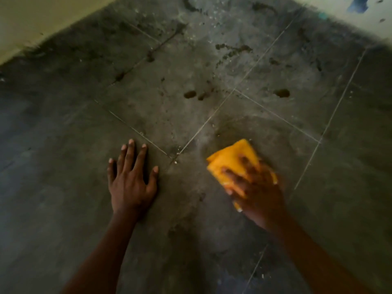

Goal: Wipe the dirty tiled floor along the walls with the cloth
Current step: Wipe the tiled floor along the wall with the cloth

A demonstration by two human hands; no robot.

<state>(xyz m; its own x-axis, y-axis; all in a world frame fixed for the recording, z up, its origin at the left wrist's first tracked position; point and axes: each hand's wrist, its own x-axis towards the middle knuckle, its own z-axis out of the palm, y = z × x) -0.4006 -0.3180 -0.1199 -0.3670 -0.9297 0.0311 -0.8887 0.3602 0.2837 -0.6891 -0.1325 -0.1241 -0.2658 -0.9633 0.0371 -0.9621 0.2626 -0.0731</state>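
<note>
A folded orange cloth (233, 158) lies flat on the grey, dirty tiled floor (169, 102), just right of a crossing of grout lines. My right hand (254, 187) presses down on its near half with fingers spread; the hand is blurred. My left hand (131, 179) rests flat on the floor to the left of the cloth, palm down, fingers apart, holding nothing. Dark mud spots (189, 94) and smears (233, 48) mark the tiles further ahead.
A pale yellowish wall (31, 22) runs along the upper left, a light wall with blue patches (358, 9) along the upper right; they meet at a corner beyond the top edge. Dirt lines the foot of both walls.
</note>
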